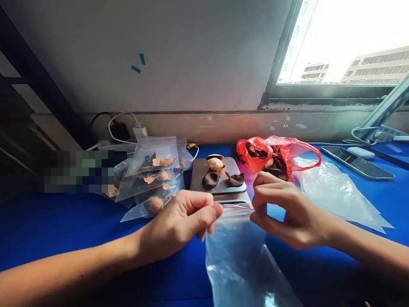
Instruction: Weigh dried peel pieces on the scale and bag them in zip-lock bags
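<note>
A clear zip-lock bag (236, 251) with a red line along its top hangs between my two hands. My left hand (188, 217) pinches the bag's upper left corner between thumb and fingers. At the upper right corner, my right hand (284, 209) grips the edge with bent fingers. No contents show inside the bag. Just beyond it sits a flat kitchen scale (198, 170), partly hidden at its near end. On the scale lie dark dried shell pieces (211, 180) and a pale piece (214, 162) in a brown husk.
Filled zip-lock bags (156, 175) are piled on the left. A red plastic bag (287, 149) of dark pieces lies behind my right hand, with flat clear bags (335, 187) beside it. A phone (358, 162) and a charger plug (139, 130) are farther back.
</note>
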### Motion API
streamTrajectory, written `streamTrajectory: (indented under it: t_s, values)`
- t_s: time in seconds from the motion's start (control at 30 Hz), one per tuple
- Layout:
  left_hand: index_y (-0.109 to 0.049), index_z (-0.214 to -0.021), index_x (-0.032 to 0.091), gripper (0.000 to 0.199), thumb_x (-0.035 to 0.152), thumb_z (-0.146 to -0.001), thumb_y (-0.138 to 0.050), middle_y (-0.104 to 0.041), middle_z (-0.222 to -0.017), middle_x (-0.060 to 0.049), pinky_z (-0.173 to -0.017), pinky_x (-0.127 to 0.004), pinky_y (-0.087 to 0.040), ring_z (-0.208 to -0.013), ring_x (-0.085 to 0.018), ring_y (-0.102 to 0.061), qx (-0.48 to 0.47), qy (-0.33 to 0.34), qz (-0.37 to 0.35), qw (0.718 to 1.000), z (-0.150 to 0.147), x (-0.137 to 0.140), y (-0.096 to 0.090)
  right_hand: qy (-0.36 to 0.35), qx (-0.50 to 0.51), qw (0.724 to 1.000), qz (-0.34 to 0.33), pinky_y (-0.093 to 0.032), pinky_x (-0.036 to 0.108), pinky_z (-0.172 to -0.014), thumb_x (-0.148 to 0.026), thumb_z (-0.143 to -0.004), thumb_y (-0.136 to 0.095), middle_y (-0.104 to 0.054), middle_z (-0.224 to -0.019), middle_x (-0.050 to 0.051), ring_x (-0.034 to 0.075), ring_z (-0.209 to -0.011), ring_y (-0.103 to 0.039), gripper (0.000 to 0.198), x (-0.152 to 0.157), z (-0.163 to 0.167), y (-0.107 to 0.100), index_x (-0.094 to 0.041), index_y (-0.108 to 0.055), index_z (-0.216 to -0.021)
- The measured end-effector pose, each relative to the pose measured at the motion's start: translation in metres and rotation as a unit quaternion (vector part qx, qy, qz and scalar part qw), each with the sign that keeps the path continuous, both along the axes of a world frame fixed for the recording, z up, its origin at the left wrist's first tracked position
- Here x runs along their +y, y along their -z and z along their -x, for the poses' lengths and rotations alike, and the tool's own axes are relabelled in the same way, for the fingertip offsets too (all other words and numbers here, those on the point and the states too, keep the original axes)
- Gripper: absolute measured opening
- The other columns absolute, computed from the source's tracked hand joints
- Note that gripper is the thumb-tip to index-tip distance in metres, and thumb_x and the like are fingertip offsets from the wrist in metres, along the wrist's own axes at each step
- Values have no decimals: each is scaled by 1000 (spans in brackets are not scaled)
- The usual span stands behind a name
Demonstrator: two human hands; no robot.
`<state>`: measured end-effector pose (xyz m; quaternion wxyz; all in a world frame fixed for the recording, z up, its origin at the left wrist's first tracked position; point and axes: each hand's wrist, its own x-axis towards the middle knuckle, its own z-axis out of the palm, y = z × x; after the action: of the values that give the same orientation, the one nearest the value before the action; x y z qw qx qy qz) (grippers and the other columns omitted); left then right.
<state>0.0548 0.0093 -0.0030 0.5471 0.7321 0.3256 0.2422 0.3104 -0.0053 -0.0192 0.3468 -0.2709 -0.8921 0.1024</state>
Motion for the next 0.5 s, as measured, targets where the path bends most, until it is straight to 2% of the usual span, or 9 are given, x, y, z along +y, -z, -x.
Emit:
streamTrajectory:
  t_s: [0.1, 0.17, 0.23, 0.3, 0.37, 0.43, 0.5]
  values:
    - [-53, -58, 16, 45, 50, -86, -63, -49, -54, 4, -50, -20, -32, -52, -8, -42, 41, -18, -45, 998, 12, 21, -12, -7, 44, 999, -15, -43, 27, -64, -2, -82, -59, -62, -71, 0, 13, -71, -49, 17, -4, 12, 7, -19, -55, -82]
    - [-59, -62, 16, 38, 46, -84, -69, -52, -58, 4, -49, -19, -31, -52, -8, -43, 82, 1, -77, 994, 22, 37, -20, -12, 86, 995, -51, -45, 27, -65, -2, -80, -57, -64, -71, 0, 14, -71, -51, 18, -5, 30, 15, -19, -56, -85]
    - [-64, -65, 15, 33, 41, -83, -73, -52, -58, 4, -47, -18, -30, -51, -8, -43, 110, 25, -123, 986, 32, 49, -27, -67, 130, 983, -108, -48, 28, -68, -7, -80, -57, -61, -66, -1, 13, -67, -51, 14, -2, 51, 25, -20, -55, -84]
    - [-68, -66, 16, 29, 37, -85, -73, -56, -60, 2, -50, -18, -35, -55, -9, -49, 115, 38, -179, 976, 39, 51, -34, -141, 174, 962, -158, -51, 27, -73, -9, -81, -55, -58, -61, -4, 12, -64, -52, 12, 2, 69, 34, -20, -54, -85]
    - [-72, -74, 18, 20, 33, -87, -72, -62, -66, 1, -53, -19, -40, -60, -11, -55, 113, 27, -239, 964, 43, 46, -38, -171, 185, 953, -168, -50, 27, -76, -9, -82, -55, -60, -62, -4, 12, -70, -57, 11, 4, 80, 38, -19, -54, -85]
    - [-74, -88, 19, 10, 28, -89, -70, -67, -76, 0, -59, -20, -45, -67, -13, -60, 113, -11, -321, 940, 43, 36, -37, -146, 175, 962, -150, -47, 27, -73, -9, -84, -54, -62, -64, -3, 12, -71, -58, 9, 3, 80, 37, -19, -55, -86]
    - [-72, -101, 20, 11, 24, -92, -67, -70, -91, -3, -73, -25, -51, -80, -16, -65, 114, -54, -437, 891, 42, 25, -30, -102, 167, 972, -130, -42, 27, -67, -10, -89, -52, -62, -66, -3, 10, -63, -55, 9, 2, 76, 35, -18, -56, -88]
